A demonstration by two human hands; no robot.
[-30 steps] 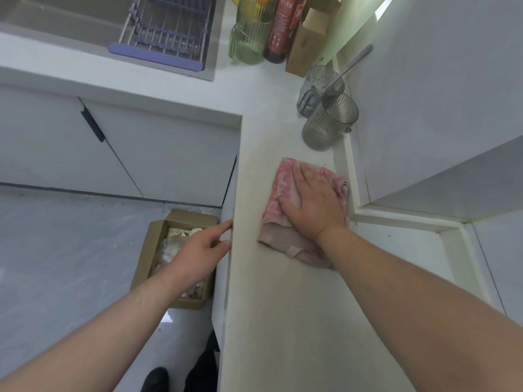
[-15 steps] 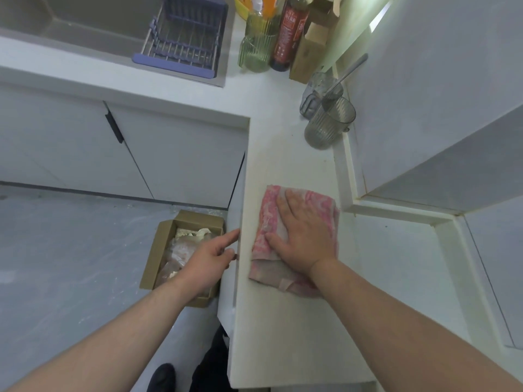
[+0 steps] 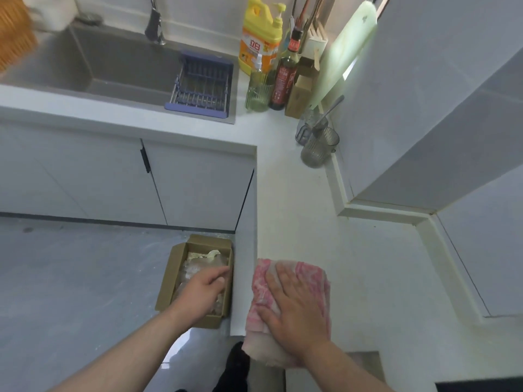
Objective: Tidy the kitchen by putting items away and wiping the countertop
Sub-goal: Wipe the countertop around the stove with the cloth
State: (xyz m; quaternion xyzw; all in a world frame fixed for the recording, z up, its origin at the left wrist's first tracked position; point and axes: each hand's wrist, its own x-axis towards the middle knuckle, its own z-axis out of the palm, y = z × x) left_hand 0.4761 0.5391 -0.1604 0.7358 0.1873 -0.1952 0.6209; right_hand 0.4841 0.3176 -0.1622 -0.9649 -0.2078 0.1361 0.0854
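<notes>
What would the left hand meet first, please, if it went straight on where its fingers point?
Most likely the left hand would meet the white countertop's front edge, just ahead of it, though depth is unclear.

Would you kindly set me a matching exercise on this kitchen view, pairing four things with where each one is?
Things:
1. pink cloth
2. cardboard box
3. blue rack
4. spoon

Places:
A. standing in a clear cup by the wall
B. on the floor
C. flat under the right hand
D. at the right end of the sink

Pairs: 1-C, 2-B, 3-D, 4-A.
</notes>
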